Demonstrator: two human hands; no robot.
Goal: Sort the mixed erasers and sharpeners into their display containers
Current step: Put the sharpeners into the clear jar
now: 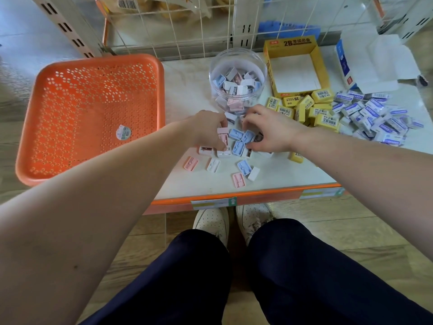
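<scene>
While both hands meet over a cluster of sharpeners at the middle of the white shelf (187,90), the left hand (207,130) has its fingers and thumb curled round two pink sharpeners (223,137), clamping them just above the surface. The right hand (269,133) arches over the same cluster with bent fingers, its thumb touching the blue sharpeners (239,146); whether it grips any of them cannot be determined.

Five loose sharpeners (244,166), in pink, white and blue, lie apart near the shelf's front edge. A clear jar (237,78) stands just behind the hands, upright and uncapped, partly filled with sharpeners of the same colours.

To the right of the jar sits a yellow box (269,66), open at the top. A pile of yellow erasers (324,119) lies in front of it, beside the right hand. Further right is a pile of blue-and-white erasers (375,118), with a white-and-blue box (346,66) behind it, flaps open.

An orange basket (70,113) occupies the left end of the shelf, well apart from the sharpeners.
</scene>
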